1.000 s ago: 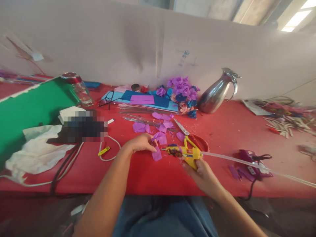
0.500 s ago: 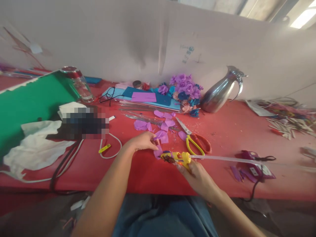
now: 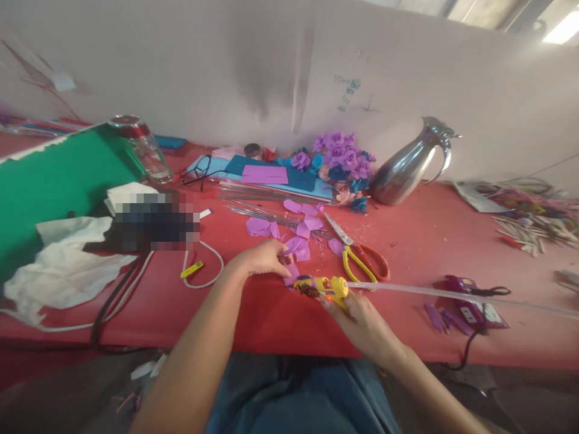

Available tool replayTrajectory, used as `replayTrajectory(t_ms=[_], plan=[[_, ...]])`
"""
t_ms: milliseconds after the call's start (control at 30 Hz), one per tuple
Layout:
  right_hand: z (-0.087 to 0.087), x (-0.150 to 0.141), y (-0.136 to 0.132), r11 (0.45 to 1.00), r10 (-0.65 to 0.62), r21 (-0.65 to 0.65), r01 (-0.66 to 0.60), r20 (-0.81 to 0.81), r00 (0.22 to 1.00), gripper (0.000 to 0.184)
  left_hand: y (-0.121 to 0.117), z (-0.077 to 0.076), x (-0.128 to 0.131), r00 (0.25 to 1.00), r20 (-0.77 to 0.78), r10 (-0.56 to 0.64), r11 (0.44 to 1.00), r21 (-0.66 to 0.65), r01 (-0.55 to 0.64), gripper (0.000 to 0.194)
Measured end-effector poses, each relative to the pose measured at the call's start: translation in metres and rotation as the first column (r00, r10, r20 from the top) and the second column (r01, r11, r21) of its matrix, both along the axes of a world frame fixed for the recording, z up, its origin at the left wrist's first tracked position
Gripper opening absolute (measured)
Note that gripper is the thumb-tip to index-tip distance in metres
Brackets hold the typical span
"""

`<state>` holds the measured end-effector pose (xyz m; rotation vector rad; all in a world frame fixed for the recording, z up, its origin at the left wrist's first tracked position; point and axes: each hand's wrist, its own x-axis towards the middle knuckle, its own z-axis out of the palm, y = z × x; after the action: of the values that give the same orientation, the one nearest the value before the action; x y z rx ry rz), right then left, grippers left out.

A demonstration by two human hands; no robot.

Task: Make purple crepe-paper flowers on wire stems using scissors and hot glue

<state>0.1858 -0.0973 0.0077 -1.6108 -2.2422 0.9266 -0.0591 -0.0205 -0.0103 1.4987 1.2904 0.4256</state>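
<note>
My right hand [image 3: 357, 313] is wrapped round the handle of a yellow hot glue gun [image 3: 325, 287], with a long clear glue stick [image 3: 407, 290] running out of its back to the right. The gun's nozzle points left and meets a small purple paper petal [image 3: 292, 274]. That petal is pinched in the fingers of my left hand [image 3: 268, 259]. Just beyond lie more loose purple petals [image 3: 298, 247], close to my left fingertips. Scissors [image 3: 357, 256] with yellow and red handles rest open beyond the glue gun.
Behind are thin wires [image 3: 257, 212], coloured paper sheets [image 3: 265, 175], paper flowers [image 3: 339, 154] and a metal jug [image 3: 409, 166]. On the left stand a glass bottle [image 3: 147, 154], white cloth [image 3: 67, 265] and a cable [image 3: 217, 283]. A purple case [image 3: 479, 304] lies right.
The view has shifted slightly, moving the background a little. Both hands keep nearly the same position, with the nozzle still at the petal.
</note>
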Motion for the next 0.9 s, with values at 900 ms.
replayTrajectory(t_ms=[900], plan=[[0.0041,0.0087,0.0073,0.999,0.010,0.041,-0.010,0.006,1.000,0.034,0.0004,0.0039,0.0006,0.998,-0.039,-0.049,0.998,0.030,0.050,0.025]])
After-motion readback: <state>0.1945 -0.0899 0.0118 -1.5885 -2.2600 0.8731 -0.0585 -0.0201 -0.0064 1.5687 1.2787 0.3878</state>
